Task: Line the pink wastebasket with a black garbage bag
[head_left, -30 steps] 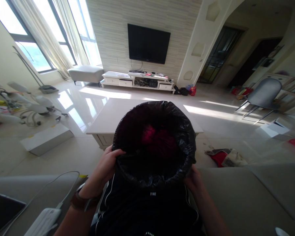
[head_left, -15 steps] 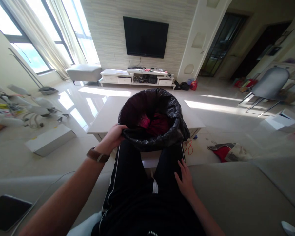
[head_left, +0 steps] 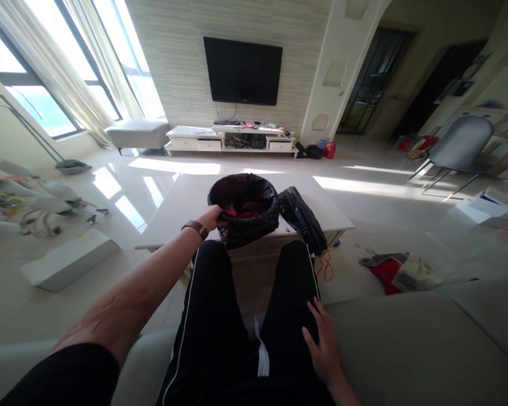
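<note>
The left hand [head_left: 214, 216] stretches forward, its grip pinching the near rim of the bin [head_left: 243, 208], which stands on the near edge of the desk [head_left: 173, 208]. The bin, lined with a black bag, lies just beyond the fingers. The right hand [head_left: 322, 344] rests spread flat on the thigh.
</note>
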The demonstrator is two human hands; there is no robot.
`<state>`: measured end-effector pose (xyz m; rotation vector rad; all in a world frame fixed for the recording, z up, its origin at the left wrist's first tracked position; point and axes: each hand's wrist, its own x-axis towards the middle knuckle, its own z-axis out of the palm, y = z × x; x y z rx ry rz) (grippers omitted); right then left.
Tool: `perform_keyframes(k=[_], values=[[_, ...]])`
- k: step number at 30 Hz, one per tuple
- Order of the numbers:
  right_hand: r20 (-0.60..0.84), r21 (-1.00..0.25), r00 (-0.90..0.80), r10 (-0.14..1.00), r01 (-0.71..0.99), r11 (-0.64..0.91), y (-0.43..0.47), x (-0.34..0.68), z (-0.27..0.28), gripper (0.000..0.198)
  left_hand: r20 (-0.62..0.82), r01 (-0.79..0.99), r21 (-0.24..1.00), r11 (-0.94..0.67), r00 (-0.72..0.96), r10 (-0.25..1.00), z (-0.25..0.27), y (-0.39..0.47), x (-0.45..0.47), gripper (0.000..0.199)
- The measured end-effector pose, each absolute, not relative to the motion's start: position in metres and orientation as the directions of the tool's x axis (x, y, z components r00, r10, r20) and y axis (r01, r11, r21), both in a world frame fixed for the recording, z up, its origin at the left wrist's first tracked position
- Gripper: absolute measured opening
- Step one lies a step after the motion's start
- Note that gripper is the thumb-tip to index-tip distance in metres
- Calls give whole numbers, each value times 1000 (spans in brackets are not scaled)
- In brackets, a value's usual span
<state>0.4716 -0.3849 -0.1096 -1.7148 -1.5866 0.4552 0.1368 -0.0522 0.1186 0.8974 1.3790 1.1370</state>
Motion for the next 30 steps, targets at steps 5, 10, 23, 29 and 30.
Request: perform_keyframes(k=[5,10,23,29,30], values=[[244,-699,176,954,713,47,-384,477,-122,63,-347,-104,937,334,-153,925,113,-20,140,39],[342,-602,134,930,791,108,-381,482,-129,62,-430,-149,900,409,-155,890,99,20,150,35],[447,-461,60,893,870,173,-379,492,-156,61,-331,313,879,359,-138,933,54,13,146,87],[479,-422,23,878,882,207,-378,501,-170,63,-124,676,717,173,-120,985,-1,-102,117,56],[482,-423,24,876,882,209,-378,502,-171,62,4,815,576,58,-75,997,-11,-125,113,51]])
